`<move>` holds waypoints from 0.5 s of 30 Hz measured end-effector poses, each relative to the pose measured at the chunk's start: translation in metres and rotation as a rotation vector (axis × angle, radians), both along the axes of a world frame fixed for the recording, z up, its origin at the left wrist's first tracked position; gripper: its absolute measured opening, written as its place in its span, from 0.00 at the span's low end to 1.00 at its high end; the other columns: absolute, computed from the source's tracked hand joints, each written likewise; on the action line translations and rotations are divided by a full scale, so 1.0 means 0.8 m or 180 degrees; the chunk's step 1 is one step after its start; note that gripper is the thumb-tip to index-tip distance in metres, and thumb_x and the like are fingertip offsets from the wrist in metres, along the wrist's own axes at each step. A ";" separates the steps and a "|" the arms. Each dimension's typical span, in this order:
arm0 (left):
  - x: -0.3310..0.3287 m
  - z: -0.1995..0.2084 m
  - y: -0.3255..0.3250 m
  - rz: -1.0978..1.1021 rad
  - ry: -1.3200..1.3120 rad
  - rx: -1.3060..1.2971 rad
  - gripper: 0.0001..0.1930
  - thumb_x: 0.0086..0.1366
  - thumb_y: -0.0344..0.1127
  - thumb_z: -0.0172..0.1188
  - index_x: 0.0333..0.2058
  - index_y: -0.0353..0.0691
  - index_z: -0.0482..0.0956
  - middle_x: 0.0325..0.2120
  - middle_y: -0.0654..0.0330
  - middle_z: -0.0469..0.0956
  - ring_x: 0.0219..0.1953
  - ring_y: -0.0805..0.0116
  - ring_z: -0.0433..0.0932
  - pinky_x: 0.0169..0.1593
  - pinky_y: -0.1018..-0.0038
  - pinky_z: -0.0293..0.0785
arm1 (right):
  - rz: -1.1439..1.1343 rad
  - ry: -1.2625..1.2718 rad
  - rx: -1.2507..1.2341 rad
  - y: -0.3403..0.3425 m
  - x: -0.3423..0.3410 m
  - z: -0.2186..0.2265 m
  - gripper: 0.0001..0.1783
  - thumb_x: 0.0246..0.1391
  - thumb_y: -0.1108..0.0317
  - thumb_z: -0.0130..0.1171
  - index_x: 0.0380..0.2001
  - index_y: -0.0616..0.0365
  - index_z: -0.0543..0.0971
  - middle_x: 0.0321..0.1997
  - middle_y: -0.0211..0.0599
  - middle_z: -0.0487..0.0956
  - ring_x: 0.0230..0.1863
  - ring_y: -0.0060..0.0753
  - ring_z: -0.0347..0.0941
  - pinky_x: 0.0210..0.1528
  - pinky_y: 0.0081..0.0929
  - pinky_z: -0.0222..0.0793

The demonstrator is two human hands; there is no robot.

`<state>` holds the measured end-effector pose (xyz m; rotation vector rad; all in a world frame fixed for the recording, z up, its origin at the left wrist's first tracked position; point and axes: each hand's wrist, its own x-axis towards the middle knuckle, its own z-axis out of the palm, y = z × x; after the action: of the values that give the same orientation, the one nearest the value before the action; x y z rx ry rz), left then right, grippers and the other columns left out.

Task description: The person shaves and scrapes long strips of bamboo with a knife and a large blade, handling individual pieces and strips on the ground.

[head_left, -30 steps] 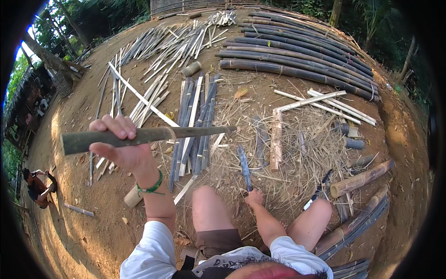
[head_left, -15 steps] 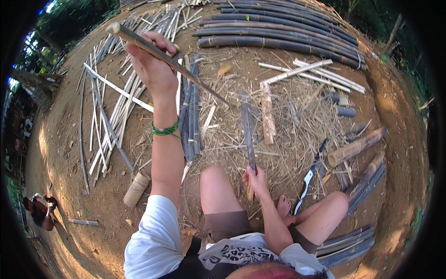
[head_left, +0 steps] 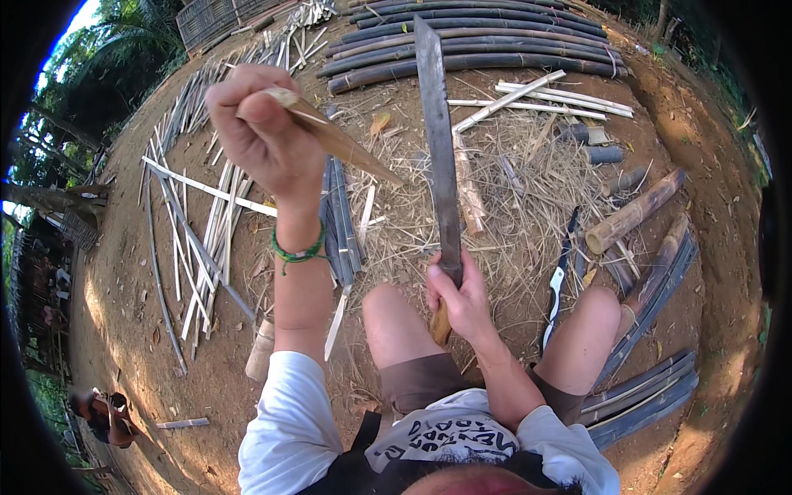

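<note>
My left hand (head_left: 264, 140), raised high, is wrapped round the end of a split bamboo strip (head_left: 351, 150). The strip slants down to the right and its far tip hangs above the litter. In my right hand (head_left: 464, 299) is a machete (head_left: 440, 124), gripped by its wooden handle between my knees. The long dark blade points up and away, a little right of the strip's tip and apart from it. Beyond my knees a short, thick wooden piece (head_left: 469, 186) lies on bamboo shavings (head_left: 516, 194).
Dark bamboo poles (head_left: 470, 62) lie stacked at the back. Pale split strips (head_left: 216, 239) are scattered to the left. Near my right knee lie a white-handled saw (head_left: 558, 285) and cut bamboo sections (head_left: 635, 213). Another person (head_left: 107, 417) is at the far lower left.
My right hand has brought the machete up, so its blade now reaches higher. My left hand has turned, and the strip's near end now points toward me. The view has shifted slightly.
</note>
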<state>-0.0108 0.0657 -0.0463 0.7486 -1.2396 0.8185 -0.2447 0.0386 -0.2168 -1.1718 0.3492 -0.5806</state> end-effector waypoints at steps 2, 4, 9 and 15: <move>-0.017 -0.006 -0.005 0.0078 -0.0059 -0.0070 0.23 0.71 0.58 0.50 0.34 0.40 0.65 0.24 0.62 0.69 0.26 0.75 0.66 0.30 0.79 0.63 | 0.0109 -0.0367 0.0133 0.007 -0.009 0.024 0.16 0.71 0.56 0.45 0.43 0.61 0.69 0.20 0.29 0.70 0.19 0.18 0.65 0.24 0.19 0.62; -0.041 -0.012 -0.014 0.0198 0.0022 -0.0152 0.23 0.70 0.57 0.52 0.34 0.39 0.65 0.25 0.62 0.68 0.26 0.75 0.65 0.30 0.79 0.62 | 0.0248 -0.0567 -0.0064 0.006 -0.024 0.047 0.27 0.72 0.46 0.40 0.44 0.63 0.69 0.21 0.31 0.69 0.19 0.21 0.64 0.24 0.21 0.64; -0.086 -0.022 -0.016 0.0716 -0.0192 -0.0024 0.23 0.73 0.56 0.47 0.33 0.40 0.63 0.24 0.61 0.65 0.26 0.73 0.64 0.30 0.75 0.61 | 0.0521 -0.0854 -0.0134 0.011 -0.067 0.074 0.30 0.71 0.43 0.39 0.42 0.64 0.70 0.20 0.30 0.69 0.19 0.19 0.63 0.24 0.20 0.62; -0.138 -0.041 -0.026 0.0723 -0.0091 0.0126 0.23 0.72 0.57 0.49 0.33 0.40 0.63 0.23 0.62 0.65 0.26 0.71 0.64 0.31 0.73 0.62 | 0.0961 -0.0960 -0.0030 -0.006 -0.106 0.089 0.23 0.71 0.48 0.45 0.40 0.62 0.71 0.18 0.23 0.67 0.20 0.12 0.61 0.24 0.15 0.56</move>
<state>-0.1214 0.0445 -0.0788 0.9241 -1.2132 0.9947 -0.3293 0.0337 -0.1454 -1.1004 -0.0877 -0.4840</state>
